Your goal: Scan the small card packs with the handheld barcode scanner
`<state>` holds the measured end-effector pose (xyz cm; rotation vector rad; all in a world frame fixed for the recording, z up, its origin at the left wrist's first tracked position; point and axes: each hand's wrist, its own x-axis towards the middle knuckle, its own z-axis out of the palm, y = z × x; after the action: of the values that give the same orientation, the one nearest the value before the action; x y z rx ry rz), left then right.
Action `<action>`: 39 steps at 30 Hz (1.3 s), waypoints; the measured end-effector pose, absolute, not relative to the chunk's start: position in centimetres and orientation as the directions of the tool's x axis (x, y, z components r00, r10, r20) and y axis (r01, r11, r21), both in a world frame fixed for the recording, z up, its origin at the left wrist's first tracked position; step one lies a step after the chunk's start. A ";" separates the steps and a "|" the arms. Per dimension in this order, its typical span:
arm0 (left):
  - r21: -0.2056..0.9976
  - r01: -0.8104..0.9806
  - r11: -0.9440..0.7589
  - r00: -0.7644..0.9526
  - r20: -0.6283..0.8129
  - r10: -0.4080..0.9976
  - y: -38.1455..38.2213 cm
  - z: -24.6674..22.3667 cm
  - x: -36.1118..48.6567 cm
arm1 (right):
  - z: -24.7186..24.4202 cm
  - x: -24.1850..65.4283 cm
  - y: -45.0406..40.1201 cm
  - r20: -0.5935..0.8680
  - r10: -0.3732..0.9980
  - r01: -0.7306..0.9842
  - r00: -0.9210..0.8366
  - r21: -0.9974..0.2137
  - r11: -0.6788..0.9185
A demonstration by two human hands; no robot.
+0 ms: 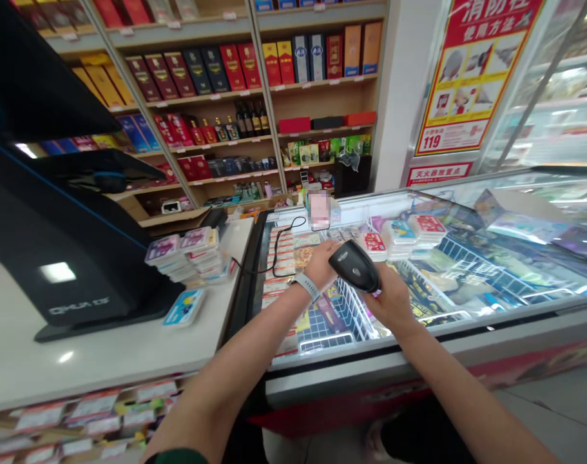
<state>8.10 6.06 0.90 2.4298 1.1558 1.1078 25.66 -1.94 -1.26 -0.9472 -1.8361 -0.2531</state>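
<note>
A black handheld scanner (355,265) is held over the glass top of a chest freezer (332,364). My right hand (388,296) is wrapped round its handle, below the scanner head. My left hand (323,263), with a pale watch strap at the wrist, is at the scanner's left side; its fingers are partly hidden behind the scanner, and what they hold cannot be made out. A black cable (275,248) lies over the freezer's left part. Just beyond the hands, stacks of small packs (400,233) stand on the glass.
On the white counter (129,361) at left are a large black terminal (90,258), piled packs (191,251) and a blue pack (184,307). Shelves with boxes and bottles (252,119) rise behind. An opened carton (520,209) rests on the freezer at right.
</note>
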 end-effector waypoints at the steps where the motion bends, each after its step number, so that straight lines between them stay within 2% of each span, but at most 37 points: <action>1: 0.378 0.632 -0.677 0.434 0.551 0.713 5.1 1.3 6.6 | -1.3 25.7 -1.9 0.854 0.487 0.709 -0.185 -0.227 0.667; 3: 0.339 0.670 -0.660 0.424 0.555 0.716 3.1 2.0 3.7 | -1.5 25.8 -1.9 0.855 0.482 0.722 -0.192 -0.210 0.660; 6: 0.218 0.766 -0.605 0.392 0.587 0.708 -0.2 2.7 -0.5 | -1.7 25.9 -1.7 0.845 0.493 0.730 -0.208 -0.201 0.653; 9: 0.171 0.833 -0.526 0.335 0.601 0.726 -3.3 2.7 -4.0 | -1.7 26.0 -1.6 0.839 0.495 0.731 -0.226 -0.190 0.656; 16: 0.226 0.914 -0.336 0.119 0.643 0.757 -8.2 1.4 -9.1 | -1.8 25.7 -1.5 0.820 0.486 0.714 -0.303 -0.143 0.685; 21: 0.249 0.930 -0.270 0.055 0.633 0.773 -9.8 0.0 -10.5 | -1.9 25.7 -1.5 0.812 0.485 0.714 -0.325 -0.125 0.688; 25: 0.220 0.954 -0.202 0.025 0.616 0.788 -10.6 -0.9 -11.4 | -1.9 25.6 -1.6 0.799 0.486 0.706 -0.355 -0.112 0.700; 29: 0.145 0.988 0.047 -0.128 0.616 0.778 -11.4 -0.9 -12.5 | -1.9 25.5 -1.6 0.790 0.475 0.688 -0.387 -0.095 0.720; 33: 0.117 0.937 0.329 -0.331 0.597 0.731 -12.2 -0.9 -13.7 | -1.8 25.5 -1.5 0.792 0.466 0.680 -0.395 -0.089 0.727; 36: 0.098 0.898 0.429 -0.411 0.535 0.738 -12.5 -1.3 -14.8 | -1.7 25.5 -1.6 0.787 0.477 0.677 -0.390 -0.107 0.728; 39: 0.058 0.887 0.459 -0.432 0.460 0.776 -12.9 -1.7 -15.6 | -1.5 25.4 -1.8 0.781 0.487 0.667 -0.390 -0.125 0.735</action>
<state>-15.62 -12.87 -1.67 1.7879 2.9855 0.5273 25.37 -1.77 -1.51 -0.8708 -2.0657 -0.2618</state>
